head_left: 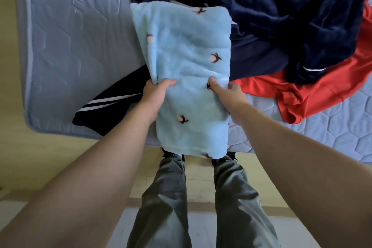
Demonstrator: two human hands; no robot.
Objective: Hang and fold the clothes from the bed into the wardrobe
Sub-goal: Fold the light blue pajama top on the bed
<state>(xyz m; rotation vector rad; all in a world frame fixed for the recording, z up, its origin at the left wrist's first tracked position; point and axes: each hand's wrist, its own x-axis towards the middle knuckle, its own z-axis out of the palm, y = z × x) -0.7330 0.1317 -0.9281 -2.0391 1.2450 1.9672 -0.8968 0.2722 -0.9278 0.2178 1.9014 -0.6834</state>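
The folded light-blue fleece (187, 50), perhaps pyjama wear, lies across the bed's (70, 56) near edge, its long axis pointing away toward the navy pile (281, 6), its near end overhanging. The left grip (155, 96) and right grip (227, 94) clutch its opposite sides
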